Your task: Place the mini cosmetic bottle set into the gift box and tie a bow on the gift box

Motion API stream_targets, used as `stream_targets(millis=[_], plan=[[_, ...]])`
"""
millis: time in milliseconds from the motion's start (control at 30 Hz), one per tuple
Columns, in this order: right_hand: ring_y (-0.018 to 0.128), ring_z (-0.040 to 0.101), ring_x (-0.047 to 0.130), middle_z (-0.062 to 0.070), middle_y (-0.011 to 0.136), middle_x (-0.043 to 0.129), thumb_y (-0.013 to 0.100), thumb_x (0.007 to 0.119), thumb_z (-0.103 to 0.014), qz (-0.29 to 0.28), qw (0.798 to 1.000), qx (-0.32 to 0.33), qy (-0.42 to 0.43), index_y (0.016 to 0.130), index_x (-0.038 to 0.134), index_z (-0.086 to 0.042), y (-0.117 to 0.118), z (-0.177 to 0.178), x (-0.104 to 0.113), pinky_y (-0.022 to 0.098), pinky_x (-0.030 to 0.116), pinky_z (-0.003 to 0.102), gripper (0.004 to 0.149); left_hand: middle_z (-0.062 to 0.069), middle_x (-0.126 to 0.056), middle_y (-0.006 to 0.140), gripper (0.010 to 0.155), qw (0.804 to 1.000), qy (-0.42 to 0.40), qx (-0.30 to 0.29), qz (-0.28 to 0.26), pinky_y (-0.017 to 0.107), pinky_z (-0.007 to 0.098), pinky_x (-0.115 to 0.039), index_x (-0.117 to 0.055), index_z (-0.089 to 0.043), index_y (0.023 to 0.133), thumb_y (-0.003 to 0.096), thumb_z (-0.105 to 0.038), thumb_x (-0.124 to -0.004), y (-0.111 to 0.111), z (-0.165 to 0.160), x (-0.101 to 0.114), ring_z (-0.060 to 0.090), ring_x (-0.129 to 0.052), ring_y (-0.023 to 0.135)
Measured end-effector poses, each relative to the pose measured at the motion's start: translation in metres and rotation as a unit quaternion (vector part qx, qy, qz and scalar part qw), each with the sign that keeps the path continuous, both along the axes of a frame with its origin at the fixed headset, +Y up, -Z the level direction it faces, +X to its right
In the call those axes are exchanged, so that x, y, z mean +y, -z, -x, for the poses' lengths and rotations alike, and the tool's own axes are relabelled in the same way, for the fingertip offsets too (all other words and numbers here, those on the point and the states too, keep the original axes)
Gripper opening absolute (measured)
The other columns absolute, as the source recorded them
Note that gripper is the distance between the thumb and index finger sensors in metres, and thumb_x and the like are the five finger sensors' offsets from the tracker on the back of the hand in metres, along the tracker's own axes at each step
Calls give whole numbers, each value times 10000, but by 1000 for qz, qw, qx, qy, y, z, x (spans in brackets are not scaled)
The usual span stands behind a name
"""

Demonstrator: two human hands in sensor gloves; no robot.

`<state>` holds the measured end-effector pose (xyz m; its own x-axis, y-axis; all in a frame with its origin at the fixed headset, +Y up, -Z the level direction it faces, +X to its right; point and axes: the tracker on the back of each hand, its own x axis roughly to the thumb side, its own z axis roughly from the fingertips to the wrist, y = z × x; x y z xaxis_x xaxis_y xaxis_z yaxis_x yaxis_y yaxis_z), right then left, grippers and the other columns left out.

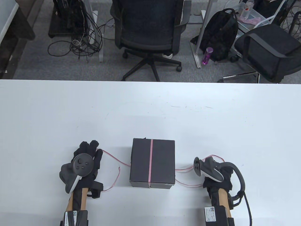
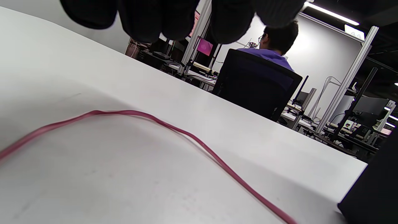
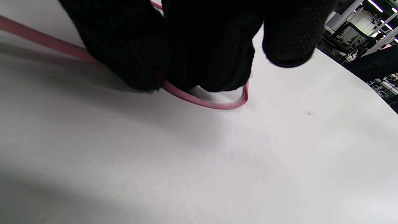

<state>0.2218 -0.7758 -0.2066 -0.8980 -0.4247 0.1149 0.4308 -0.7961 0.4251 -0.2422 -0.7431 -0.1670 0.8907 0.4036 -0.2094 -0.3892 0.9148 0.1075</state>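
- A closed black gift box (image 1: 152,163) sits low and centre on the white table (image 1: 150,106), with a thin pink ribbon (image 1: 151,162) running over its lid and trailing off both sides.
- The left hand (image 1: 81,164), lower left, lies flat, fingers relaxed; whether it touches the ribbon is unclear.
- The right hand (image 1: 212,173), lower right, pinches a ribbon loop against the table.
- Risk: uneven pulling could slide the ribbon off the lid or shift the box.
- The bottle set is not visible, presumably inside.

Black knit gloves (image 1: 88,153) — grey-and-white trackers (image 1: 81,164), labelled black wrist straps (image 1: 75,216).
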Motion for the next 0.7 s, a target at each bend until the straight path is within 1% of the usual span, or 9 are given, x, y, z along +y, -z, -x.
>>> stream_targets(millis=[133,200,300,433,500,533,567,600,700], plan=[[608,319,873,114,730,876,489,844,-247,6,996,-34,78,1031,561,60,1,-7,3,606,695,621,684,202,-610,1158,591,1000,0,-3,2,680,655,-687,-641,-263,1120,590,-523,-625,1,-1,0,498,-737,989],[593,352,846,139,712,865,510,793,-185,-10,990,-56,128,1020,648,10,1,-11,12,601,669,650,565,202,-609,1159,592,1000,1,-4,2,681,655,-686,-639,-262,1121,590,-523,-624,1,-2,0,498,-736,990],[573,369,818,146,676,851,515,714,-128,-56,976,-64,202,796,877,-99,-2,-18,30,596,649,667,326,198,-608,1160,592,1000,-2,-4,3,682,656,-684,-640,-262,1121,590,-524,-622,1,-2,-1,497,-735,991],[609,401,782,152,697,817,526,649,-114,-103,938,-78,321,744,861,-88,-5,-28,42,601,609,693,305,200,-609,1159,593,1000,-5,-4,4,681,656,-685,-644,-257,1119,590,-524,-620,1,-1,-1,499,-734,991],[686,457,763,191,780,797,535,625,-107,-117,892,-90,428,757,841,-77,-6,-35,43,600,595,720,312,199,-610,1158,594,1000,-6,-5,4,681,656,-685,-646,-254,1118,590,-525,-619,1,-1,-1,496,-738,990],[765,533,741,288,895,758,536,618,-102,-121,859,-98,487,756,827,-28,-6,-38,41,596,594,737,312,199,-612,1158,594,1000,-7,-5,4,681,656,-686,-648,-254,1117,590,-525,-618,1,-1,-1,496,-739,990],[767,557,756,320,906,765,536,616,-97,-123,830,-111,533,754,822,3,-6,-41,39,584,614,740,316,196,-613,1158,594,1000,-8,-6,4,681,656,-686,-648,-251,1117,590,-525,-618,1,-1,-1,496,-738,991],[745,551,804,326,889,799,542,610,-95,-120,800,-124,575,766,806,28,-6,-43,37,566,661,719,322,196,-614,1158,593,1000,-9,-7,4,681,656,-686,-650,-251,1115,590,-524,-618,1,-1,-1,493,-739,991],[538,395,973,296,742,906,582,588,-102,-105,689,-168,697,839,742,39,-7,-48,29,439,826,587,331,186,-625,1156,589,1000,-17,-13,5,682,656,-687,-660,-248,1110,590,-521,-620,1,1,-1,486,-746,991]])
